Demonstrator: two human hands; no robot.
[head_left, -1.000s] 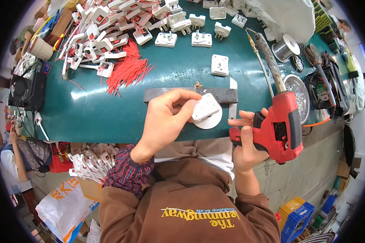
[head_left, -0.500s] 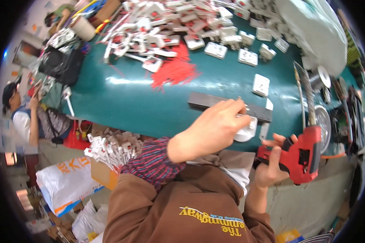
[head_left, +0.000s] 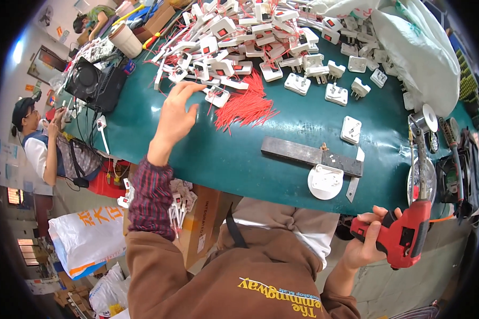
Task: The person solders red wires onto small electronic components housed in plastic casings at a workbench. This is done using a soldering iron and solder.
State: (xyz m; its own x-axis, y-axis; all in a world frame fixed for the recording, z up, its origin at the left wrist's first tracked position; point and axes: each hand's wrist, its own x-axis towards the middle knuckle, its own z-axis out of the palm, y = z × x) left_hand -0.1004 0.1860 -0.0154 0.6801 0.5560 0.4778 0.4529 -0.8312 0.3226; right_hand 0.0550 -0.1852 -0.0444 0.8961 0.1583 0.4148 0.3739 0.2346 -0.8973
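Observation:
My left hand (head_left: pixel 176 116) reaches over the near side of a heap of white plastic housings (head_left: pixel 223 29) with red wires. Its fingers are apart and hold nothing. Closest to its fingertips is a white square housing (head_left: pixel 217 97) on a long stem, beside a bundle of cut red wires (head_left: pixel 245 109). In my right hand (head_left: pixel 368 245) is a red and black soldering gun (head_left: pixel 407 239), gripped by its handle at the table's front edge. A white plug base (head_left: pixel 325 178) sits in a round white holder, against a dark metal bar (head_left: pixel 292 151).
Several white plug parts (head_left: pixel 336 93) stand along the far right, with one plug base (head_left: pixel 351 129) nearer. A solder spool (head_left: pixel 427 118) is at the right edge, a white sack (head_left: pixel 418 48) behind it. A black fan (head_left: pixel 90 80) stands left. Two other people work at the far left.
My left hand has moved away from the plug base in the round holder, leftward and farther out to the heap. My right hand still holds the soldering gun, slightly lower.

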